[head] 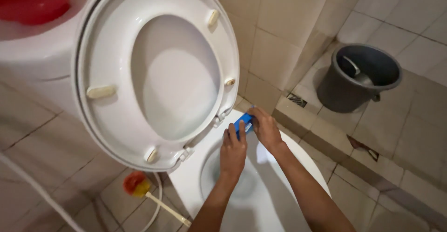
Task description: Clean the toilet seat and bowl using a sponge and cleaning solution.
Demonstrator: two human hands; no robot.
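A small blue sponge (244, 122) is pinched between the left hand (233, 150) and the right hand (264, 127) on the back rim of the toilet bowl (279, 199), where it could be dropped into the water if the wet grip is loosened.

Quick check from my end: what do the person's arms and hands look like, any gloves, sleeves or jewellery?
Both forearms are bare as far as the picture shows, with no sleeves in view. The left hand and the right hand wear no gloves. No watch, bracelet or ring can be seen, though the light is dim and the fingers are partly hidden.
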